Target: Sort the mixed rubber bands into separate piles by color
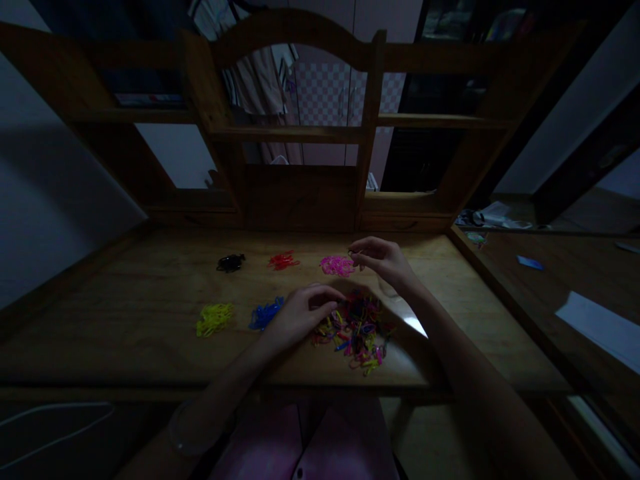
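Above pink pile [337, 266], right hand [383, 260] pinches perhaps a band [351, 253]; left hand [300, 317] lies half-open on mixed pile [356, 331]

A: Classify the location.

B: Domestic room, dimly lit. A wooden desk [125, 313] at 6 o'clock carries a shelved wooden hutch [300, 193] at 12 o'clock.

A: Supporting indicators?

B: Hanging clothes [260, 87] at 11 o'clock and a pink checkered wardrobe [325, 93] at 12 o'clock, both behind the hutch. Loose papers [493, 213] at 2 o'clock.

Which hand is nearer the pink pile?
Right. The right hand is just right of the pink pile, almost touching its edge; the left hand lies nearer the person, on the mixed pile.
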The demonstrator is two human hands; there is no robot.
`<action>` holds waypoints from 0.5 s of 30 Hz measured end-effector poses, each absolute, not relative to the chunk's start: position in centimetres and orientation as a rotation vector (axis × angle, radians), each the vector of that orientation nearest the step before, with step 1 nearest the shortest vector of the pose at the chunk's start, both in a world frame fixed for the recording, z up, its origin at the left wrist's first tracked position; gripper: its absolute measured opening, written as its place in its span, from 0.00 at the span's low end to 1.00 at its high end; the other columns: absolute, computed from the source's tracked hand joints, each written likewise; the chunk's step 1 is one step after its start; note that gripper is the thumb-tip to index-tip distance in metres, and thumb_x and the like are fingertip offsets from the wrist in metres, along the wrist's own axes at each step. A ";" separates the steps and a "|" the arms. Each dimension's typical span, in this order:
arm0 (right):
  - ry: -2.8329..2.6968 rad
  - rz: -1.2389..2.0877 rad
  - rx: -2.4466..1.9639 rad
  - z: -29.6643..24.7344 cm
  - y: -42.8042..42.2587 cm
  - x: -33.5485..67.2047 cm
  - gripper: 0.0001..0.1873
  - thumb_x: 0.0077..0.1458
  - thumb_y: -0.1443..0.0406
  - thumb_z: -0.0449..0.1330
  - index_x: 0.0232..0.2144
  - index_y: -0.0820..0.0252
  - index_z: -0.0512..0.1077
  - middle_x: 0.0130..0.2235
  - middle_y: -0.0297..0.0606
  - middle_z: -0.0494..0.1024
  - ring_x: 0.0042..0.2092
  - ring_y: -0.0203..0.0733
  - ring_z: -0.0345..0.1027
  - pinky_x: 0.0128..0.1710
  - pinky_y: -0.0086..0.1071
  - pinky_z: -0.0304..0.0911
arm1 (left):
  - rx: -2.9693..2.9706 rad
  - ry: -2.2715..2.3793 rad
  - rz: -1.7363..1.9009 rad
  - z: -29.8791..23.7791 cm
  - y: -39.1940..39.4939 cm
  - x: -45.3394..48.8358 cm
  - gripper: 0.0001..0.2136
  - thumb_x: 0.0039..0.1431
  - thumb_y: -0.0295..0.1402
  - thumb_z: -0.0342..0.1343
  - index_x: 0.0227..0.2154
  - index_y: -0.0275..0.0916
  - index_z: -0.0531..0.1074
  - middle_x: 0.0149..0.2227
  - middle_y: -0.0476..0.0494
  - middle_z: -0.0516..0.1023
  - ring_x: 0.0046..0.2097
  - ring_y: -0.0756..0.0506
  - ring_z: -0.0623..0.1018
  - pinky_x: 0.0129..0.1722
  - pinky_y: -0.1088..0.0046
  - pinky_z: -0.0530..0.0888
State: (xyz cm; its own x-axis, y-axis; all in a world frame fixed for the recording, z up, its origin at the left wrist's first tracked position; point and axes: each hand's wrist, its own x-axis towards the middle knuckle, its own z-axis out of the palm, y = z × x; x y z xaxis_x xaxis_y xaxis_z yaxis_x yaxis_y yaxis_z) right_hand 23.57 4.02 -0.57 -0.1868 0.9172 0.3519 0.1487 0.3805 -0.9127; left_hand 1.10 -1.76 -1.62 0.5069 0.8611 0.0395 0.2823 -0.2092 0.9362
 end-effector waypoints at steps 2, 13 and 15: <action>-1.625 0.932 -0.995 -0.5 4.0 23.5 0.13 0.50 0.58 0.67 0.36 0.59 0.78 0.34 0.38 0.79 0.32 0.38 0.71 0.33 0.33 0.67 | 1.685 0.979 0.735 -1.8 -1.6 1.0 0.08 0.59 0.32 0.55 0.39 0.39 0.76 0.40 0.44 0.80 0.41 0.46 0.78 0.42 0.71 0.74; -1.679 1.021 -1.049 -0.4 3.6 23.3 0.13 0.52 0.56 0.65 0.35 0.57 0.79 0.34 0.39 0.80 0.35 0.40 0.73 0.38 0.36 0.69 | 1.130 0.782 0.818 -2.4 -0.9 0.6 0.12 0.58 0.36 0.60 0.41 0.34 0.73 0.43 0.35 0.80 0.43 0.43 0.80 0.46 0.66 0.75; -1.704 1.006 -1.063 -0.2 3.4 23.2 0.13 0.52 0.55 0.65 0.36 0.56 0.80 0.35 0.39 0.80 0.35 0.40 0.73 0.37 0.36 0.68 | 1.061 0.756 0.824 -2.3 -0.9 0.5 0.12 0.57 0.33 0.61 0.42 0.32 0.74 0.45 0.34 0.79 0.44 0.43 0.80 0.48 0.66 0.75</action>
State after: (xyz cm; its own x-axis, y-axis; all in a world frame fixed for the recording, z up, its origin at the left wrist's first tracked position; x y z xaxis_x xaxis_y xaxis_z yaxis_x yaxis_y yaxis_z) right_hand 23.22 3.38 -0.23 -0.2612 0.9329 0.2479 0.2337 0.3103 -0.9215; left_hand 0.48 -0.92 -2.29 0.4895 0.8618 -0.1331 -0.2067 0.2630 0.9424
